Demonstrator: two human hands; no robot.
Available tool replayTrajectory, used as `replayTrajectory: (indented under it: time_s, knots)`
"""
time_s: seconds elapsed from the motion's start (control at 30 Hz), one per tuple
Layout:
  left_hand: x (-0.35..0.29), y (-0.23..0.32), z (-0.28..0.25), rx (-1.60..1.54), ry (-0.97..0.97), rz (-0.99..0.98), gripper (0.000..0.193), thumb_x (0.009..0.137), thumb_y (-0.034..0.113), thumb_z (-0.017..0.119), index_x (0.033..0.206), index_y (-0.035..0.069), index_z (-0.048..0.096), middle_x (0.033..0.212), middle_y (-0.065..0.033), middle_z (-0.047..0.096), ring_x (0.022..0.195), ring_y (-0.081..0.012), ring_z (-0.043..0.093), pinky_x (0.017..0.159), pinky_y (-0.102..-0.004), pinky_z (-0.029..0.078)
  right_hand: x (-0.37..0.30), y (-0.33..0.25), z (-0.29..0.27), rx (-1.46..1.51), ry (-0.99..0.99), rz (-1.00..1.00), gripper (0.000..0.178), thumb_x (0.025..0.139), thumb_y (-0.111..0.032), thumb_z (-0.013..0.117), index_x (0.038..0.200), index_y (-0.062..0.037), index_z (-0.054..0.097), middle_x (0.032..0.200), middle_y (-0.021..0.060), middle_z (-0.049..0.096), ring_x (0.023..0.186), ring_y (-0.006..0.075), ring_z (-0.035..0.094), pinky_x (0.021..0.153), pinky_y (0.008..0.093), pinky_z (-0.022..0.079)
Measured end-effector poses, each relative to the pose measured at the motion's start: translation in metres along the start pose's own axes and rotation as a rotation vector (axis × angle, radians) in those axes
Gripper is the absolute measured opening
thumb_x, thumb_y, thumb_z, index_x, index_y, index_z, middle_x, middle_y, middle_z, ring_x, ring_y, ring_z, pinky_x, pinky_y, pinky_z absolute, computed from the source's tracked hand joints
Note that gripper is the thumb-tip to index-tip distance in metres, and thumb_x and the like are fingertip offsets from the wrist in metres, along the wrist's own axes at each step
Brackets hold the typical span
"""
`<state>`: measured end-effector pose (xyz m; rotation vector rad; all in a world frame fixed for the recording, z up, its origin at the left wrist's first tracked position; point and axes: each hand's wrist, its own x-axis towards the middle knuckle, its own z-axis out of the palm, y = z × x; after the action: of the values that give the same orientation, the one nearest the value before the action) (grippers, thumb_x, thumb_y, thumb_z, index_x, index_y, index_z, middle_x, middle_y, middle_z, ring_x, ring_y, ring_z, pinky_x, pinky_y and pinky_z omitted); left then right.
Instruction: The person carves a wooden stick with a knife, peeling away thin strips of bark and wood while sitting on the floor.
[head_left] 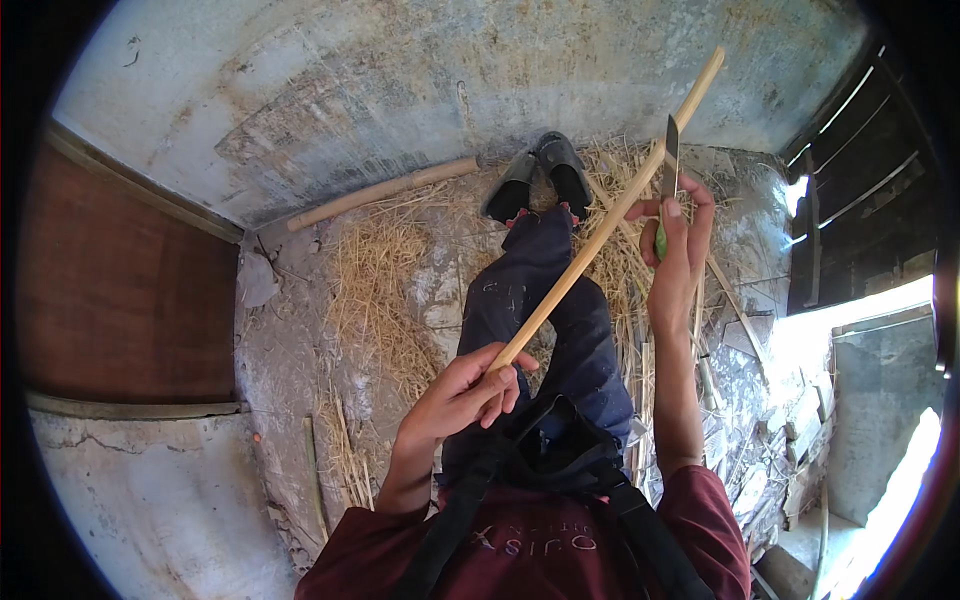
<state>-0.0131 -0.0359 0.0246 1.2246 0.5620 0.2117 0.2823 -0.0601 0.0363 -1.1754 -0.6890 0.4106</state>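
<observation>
A long, pale peeled wooden stick (592, 248) runs slantwise across the view, from above my lap up toward the far wall. Its near end is gripped by my left hand (458, 398), thumb along the wood and fingers wrapped beneath. My right hand (682, 240) holds a knife (671, 160) with a green handle, its blade pointing away from me. That blade overlaps the upper part of the stick; whether the edge touches the wood I cannot tell. The fingers of my right hand partly hide the handle.
Straw (385, 290) and thin sticks litter the floor around my outstretched legs (520, 290) and dark shoes (563, 170). Along the stained wall (350, 110) lies a thick pole (385, 193). A brown panel (120, 280) stands at left; dark slats (860, 180) and broken rubble (800, 430) are at right.
</observation>
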Motion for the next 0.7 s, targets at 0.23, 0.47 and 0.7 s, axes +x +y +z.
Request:
replayTrajectory:
  time_s: [0.23, 0.47, 0.7]
  knots:
    - [0.010, 0.002, 0.013, -0.101, -0.007, 0.049, 0.038, 0.116, 0.027, 0.050, 0.142, 0.001, 0.059, 0.076, 0.0061, 0.045, 0.060, -0.0019, 0.037, 0.051, -0.0192, 0.030, -0.065, 0.027, -0.013, -0.110, -0.198, -0.230, 0.038, 0.107, -0.026, 0.067, 0.129, -0.0024, 0.047, 0.091, 0.0114, 0.070, 0.069, 0.0122, 0.058, 0.063, 0.0274, 0.046]
    - [0.019, 0.020, 0.024, -0.169, -0.031, 0.120, 0.043, 0.117, 0.029, 0.048, 0.147, 0.000, 0.054, 0.084, 0.0039, 0.048, 0.064, -0.0022, 0.038, 0.056, -0.0191, 0.031, -0.090, 0.009, -0.015, -0.303, -0.320, -0.396, 0.034, 0.098, -0.018, 0.081, 0.116, -0.0019, 0.056, 0.089, 0.0128, 0.069, 0.071, 0.0209, 0.068, 0.063, 0.0310, 0.051]
    - [0.017, 0.022, 0.033, -0.054, 0.047, 0.238, 0.041, 0.117, 0.024, 0.049, 0.151, 0.001, 0.049, 0.090, -0.0029, 0.060, 0.065, -0.0037, 0.046, 0.057, -0.0194, 0.036, -0.090, -0.001, -0.015, -0.360, -0.344, -0.452, 0.032, 0.097, -0.016, 0.081, 0.114, -0.0021, 0.058, 0.089, 0.0128, 0.071, 0.070, 0.0216, 0.068, 0.061, 0.0322, 0.052]
